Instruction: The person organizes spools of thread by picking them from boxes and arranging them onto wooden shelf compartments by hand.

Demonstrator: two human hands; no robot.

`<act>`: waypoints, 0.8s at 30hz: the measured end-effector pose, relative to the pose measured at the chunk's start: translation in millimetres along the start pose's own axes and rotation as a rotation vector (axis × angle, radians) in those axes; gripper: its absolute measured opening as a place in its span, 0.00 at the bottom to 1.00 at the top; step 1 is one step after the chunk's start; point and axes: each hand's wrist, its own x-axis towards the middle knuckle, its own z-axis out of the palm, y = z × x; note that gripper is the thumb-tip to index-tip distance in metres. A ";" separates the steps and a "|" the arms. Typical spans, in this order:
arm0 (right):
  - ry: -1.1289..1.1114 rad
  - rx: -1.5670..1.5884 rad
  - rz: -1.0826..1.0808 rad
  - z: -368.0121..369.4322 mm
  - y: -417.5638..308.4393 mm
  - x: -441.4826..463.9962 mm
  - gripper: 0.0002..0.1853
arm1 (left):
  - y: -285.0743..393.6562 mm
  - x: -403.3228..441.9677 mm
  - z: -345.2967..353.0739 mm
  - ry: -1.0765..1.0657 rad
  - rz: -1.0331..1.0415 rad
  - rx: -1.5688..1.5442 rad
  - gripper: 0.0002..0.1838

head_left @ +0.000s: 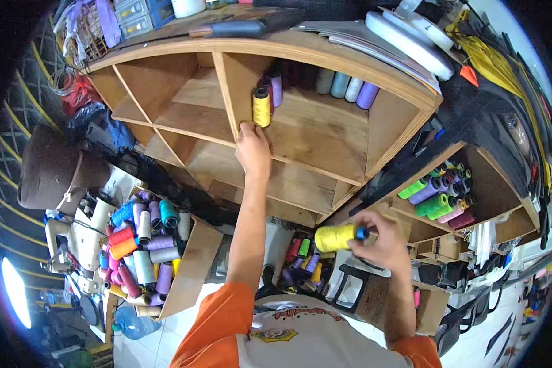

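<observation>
My left hand (253, 149) reaches up to the front of the shelf, its fingers closed at the lower end of a yellow thread spool (261, 109). That spool stands upright beside the wooden divider, black tip on top; its base is partly hidden by the fingers. Low on the right, my right hand (379, 240) grips a second yellow thread spool (335, 238) by its blue end, holding it sideways in the air. Behind the first spool, a purple spool (276, 91) and a darker one stand deeper in the same compartment.
More spools (353, 89) line the compartment's back right. A cardboard box (190, 260) heaped with coloured spools stands at lower left, by a sewing machine (73, 245). Another shelf at right holds green, purple and pink spools (438, 205). A blue-handled tool (230, 29) lies on top.
</observation>
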 end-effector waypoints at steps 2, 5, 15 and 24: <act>0.011 0.004 -0.080 -1.0 -15.0 31.7 0.22 | -10.5 -15.4 -15.8 -0.002 -0.058 -0.077 0.08; 0.048 -0.091 -0.280 10.8 -41.3 97.2 0.19 | -37.0 -59.6 -47.8 -0.007 -0.016 -0.206 0.07; 0.065 -0.305 -0.407 99.4 -72.4 276.8 0.18 | -119.1 -158.0 -112.1 -0.190 -0.295 -0.017 0.11; 0.175 -0.309 -0.487 115.3 -54.7 287.7 0.21 | -150.3 -173.4 -114.8 -0.249 -0.274 0.034 0.14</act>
